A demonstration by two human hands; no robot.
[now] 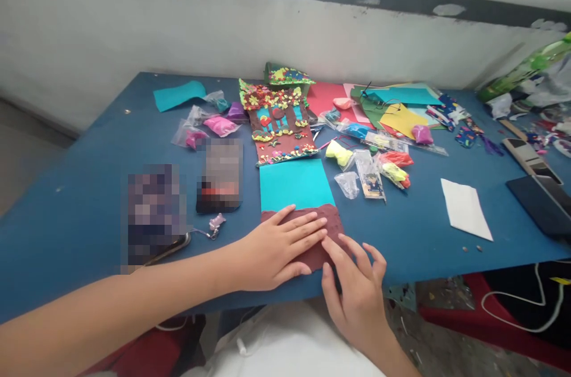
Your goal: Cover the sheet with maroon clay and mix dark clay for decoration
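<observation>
Near the table's front edge lies a turquoise sheet (pixel 294 184), its lower part covered by a flat brown layer of modelling clay (pixel 332 217). My left hand (pixel 285 246) rests flat on the clay with its fingers spread. At the clay's right edge is my right hand (pixel 357 288), fingers apart and slightly bent, the index fingertip close to the fingertips of my left hand. Just beyond the sheet sits a decorated clay picture (pixel 285 142) with brown ground, blue panels, yellow flowers and red shapes. Another decorated piece (pixel 288 75) curls up behind it.
Bags of pink clay (pixel 222 125), yellow clay (pixel 339 153) and orange clay (pixel 396 159) lie around the picture. Two phones, one a dark phone (pixel 220 178), are at left. Coloured paper (pixel 404 121) lies at back right, a white sheet (pixel 466 209) at right.
</observation>
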